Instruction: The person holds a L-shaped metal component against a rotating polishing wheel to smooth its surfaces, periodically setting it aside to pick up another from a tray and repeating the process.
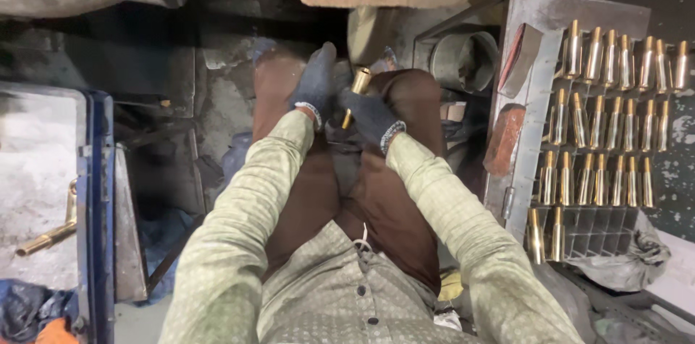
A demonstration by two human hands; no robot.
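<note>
Right hand, left hand: gloved, both pinching one brass fitting; likely rigid, smooth, slippery; grip mid-shaft.

Brass fitting between gloved left hand and right hand

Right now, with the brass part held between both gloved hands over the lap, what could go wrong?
1. The brass part sits between the left hand and the right hand over the knees; it may slip and fall to the cluttered floor.
2. The rack of finished pieces stands close to the right elbow; a wide arm movement might knock it.
</note>
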